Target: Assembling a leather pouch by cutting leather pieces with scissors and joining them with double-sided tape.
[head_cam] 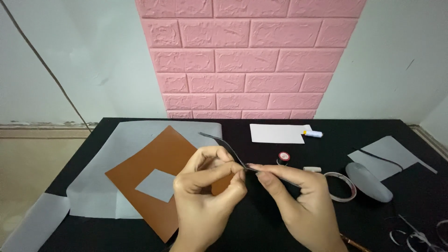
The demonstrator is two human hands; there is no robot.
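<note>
Since that grey strip (223, 142) curls and sags between the fingers, I'd guess it's light, floppy and a bit slick, so pinching it flat near the end looks right. It's held above the black desk (261, 219), running off toward 11 o'clock. Left hand (205, 186) is curled, thumb and forefinger clamped on the strip. Right hand (298, 196) comes in from 5 o'clock, fingertips pinched on it too. A brown sheet (154, 163) lies at 9 o'clock from the hands, a tape ring (343, 186) at 3.

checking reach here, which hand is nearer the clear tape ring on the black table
Right. The right hand lies just beside the clear tape ring; the left hand sits farther off, over the brown sheet.
</note>
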